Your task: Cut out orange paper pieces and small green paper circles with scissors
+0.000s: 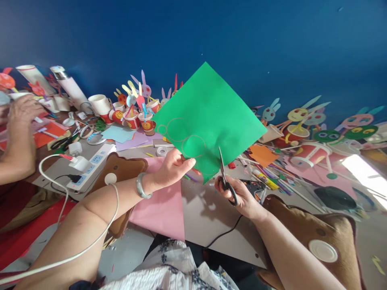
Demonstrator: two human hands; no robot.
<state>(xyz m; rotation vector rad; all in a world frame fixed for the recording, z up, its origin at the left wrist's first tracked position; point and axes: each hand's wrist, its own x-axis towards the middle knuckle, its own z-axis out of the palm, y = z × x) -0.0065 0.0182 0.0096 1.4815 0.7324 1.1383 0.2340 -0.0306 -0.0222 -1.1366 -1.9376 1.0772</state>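
Green paper sheet (208, 117): one square, held up in the air over the worktop (205, 217), one corner pointing up. Pencilled circles are drawn near its lower left edge.

Left hand (173, 167): its grip pinches the sheet at the lower left edge, thumb on the near face just below the circles. There is a pale bangle (141, 186) on the wrist.

Right hand (242, 197): its grip is closed through the black handles of the scissors (225, 177). The blades point up and meet the sheet's bottom edge, so the sheet lies above this grip and to the right of the other.

Containers:
- Red paper cups (145, 121), a cluster standing upright behind the sheet's left corner. Coloured paper ears and strips rise from them; what is inside cannot be told.
- White cup (99, 104), upright, left of the cluster. Its contents are not visible.
- Red cup (308, 155), tilted on its side at the right among paper animal faces. Its inside cannot be told.

Other items on the worktop:
- Pink sheet (163, 209), flat under the left forearm.
- Tape roll (161, 151), just beyond the left hand.
- Orange paper (263, 155) and a scatter of pens (272, 181), right of the scissors.
- Power strip (90, 165) with a white charger plugged in, at the left.
- Second pair of scissors (62, 141), black-handled, lying flat near the power strip.

Another person's hand (21, 117) rests on red paper at the far left, well apart from the sheet.
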